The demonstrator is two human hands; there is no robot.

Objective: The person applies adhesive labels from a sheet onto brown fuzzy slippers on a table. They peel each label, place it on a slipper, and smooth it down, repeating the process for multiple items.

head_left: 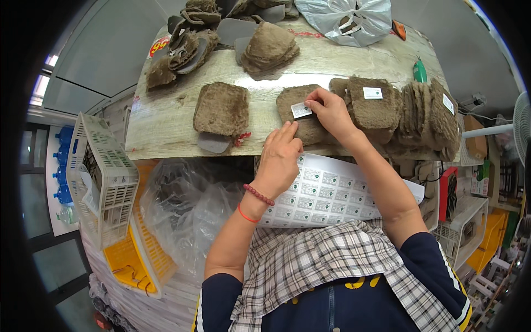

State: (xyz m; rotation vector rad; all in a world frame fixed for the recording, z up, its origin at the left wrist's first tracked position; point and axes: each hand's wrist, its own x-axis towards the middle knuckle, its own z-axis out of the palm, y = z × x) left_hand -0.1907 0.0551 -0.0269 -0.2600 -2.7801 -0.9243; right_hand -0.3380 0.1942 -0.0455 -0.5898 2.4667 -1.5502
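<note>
Between thumb and fingers my right hand (330, 110) pinches a small white label (299, 110) with print and a dark mark. The label lies over a brown, fuzzy rectangular pad (292, 97) near the table's front edge. My left hand (281, 154) rests with its fingers stretched out and touching the pad's near side; its palm side is hidden. A large white sheet of similar labels (326, 193) lies across my lap, partly under my forearms. To the right, a stack of brown pads (373, 113) carries a white label on top, and more pads (423, 113) lean together beside it.
A brown pad (221, 108) with a grey piece under it sits at left. Loose pads (270, 47), a silvery plastic bag (354, 19) and a green bottle-like tool (420, 71) are farther back. Plastic crates (113, 182) and clear plastic wrap (182, 202) stand left below the table (166, 124).
</note>
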